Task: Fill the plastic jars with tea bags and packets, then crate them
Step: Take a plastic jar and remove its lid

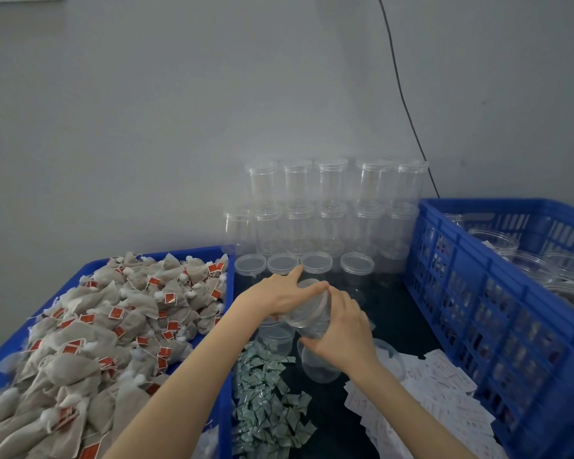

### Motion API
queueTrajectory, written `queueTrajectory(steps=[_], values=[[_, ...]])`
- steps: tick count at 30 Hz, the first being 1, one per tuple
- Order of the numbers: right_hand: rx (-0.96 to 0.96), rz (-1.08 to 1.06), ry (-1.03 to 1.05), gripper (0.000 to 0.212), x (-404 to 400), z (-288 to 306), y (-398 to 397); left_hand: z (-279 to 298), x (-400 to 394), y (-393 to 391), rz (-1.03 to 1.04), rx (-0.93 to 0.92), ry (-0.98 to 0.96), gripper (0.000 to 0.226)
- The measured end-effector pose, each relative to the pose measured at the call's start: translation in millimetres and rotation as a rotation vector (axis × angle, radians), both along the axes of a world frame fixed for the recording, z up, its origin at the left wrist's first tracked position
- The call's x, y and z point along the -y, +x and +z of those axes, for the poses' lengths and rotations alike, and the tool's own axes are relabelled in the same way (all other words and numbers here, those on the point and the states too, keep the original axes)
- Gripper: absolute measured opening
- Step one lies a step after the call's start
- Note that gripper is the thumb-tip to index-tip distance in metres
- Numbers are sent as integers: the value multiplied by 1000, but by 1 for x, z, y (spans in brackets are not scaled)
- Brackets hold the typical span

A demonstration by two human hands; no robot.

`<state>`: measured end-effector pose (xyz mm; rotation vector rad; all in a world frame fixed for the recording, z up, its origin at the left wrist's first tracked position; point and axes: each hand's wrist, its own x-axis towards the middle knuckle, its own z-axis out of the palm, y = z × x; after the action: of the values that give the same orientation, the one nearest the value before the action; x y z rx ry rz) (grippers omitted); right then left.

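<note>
Gripping a clear round plastic jar (309, 313) between them, both hands are working above the dark tabletop (395, 313), and the jar is lying tilted in mid-air with its lidded end turned up and away from the person. The left hand (275, 298) is curling over that capped end, thumb and fingers wrapped on the lid, while the right hand (342, 336) is clasping the body lower down; this looks like an opposed grip for twisting the lid off, one hand bracing and the other turning, though which way it is going cannot be told.

Supplies are sitting within arm's reach, seemingly so each jar can be loaded without shifting position. A shallow blue plastic tray (227, 392) on the left is holding a heap of beige cloth tea bags with red tags (106, 329). Just in front, a pile of small grey-green triangular packets (265, 402) is lying beside a spread of flat white paper sachets (441, 382). Two open, lidless clear jars (318, 366) are waiting directly under the hands.

Against the grey wall, a stacked bank of empty lidded clear jars (328, 207) is standing as stock. On the right, a tall blue slotted plastic crate (497, 289) is already holding several jars, placed close for packing.
</note>
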<state>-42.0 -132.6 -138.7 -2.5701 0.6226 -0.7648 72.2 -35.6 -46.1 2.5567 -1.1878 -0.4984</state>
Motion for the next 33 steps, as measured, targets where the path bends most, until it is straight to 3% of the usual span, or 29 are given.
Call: queueTrajectory(steps=[6, 8, 11, 14, 17, 20, 22, 26, 29, 33], values=[[-17, -7, 16, 100, 3, -1, -2, 3, -7, 2, -275, -35, 77, 126], [-18, -5, 17, 100, 3, -1, -3, 3, -5, 2, -347, 14, 78, 119], [-2, 4, 13, 97, 2, -3, -3, 0, -3, 3, -273, -8, -3, 95], [-8, 7, -8, 97, 2, -3, -3, -2, -3, -1, -93, -16, 1, 97], [-5, 8, -22, 96, 2, -2, -2, -9, 1, -6, 38, 148, 16, 106], [-15, 11, -50, 92, 2, -4, -2, -16, 3, -9, 26, 313, 88, 97], [-11, 20, -38, 92, 2, -7, -4, -15, 1, -7, -31, 225, 69, 94], [-9, 13, -26, 93, 3, -9, -5, -8, -3, 0, -302, -8, 25, 127], [13, 6, -44, 88, 3, -9, -6, -9, 0, 2, -339, 119, 47, 112], [15, 37, -44, 87, 2, -11, -6, -11, -1, -2, -205, 222, 43, 93]])
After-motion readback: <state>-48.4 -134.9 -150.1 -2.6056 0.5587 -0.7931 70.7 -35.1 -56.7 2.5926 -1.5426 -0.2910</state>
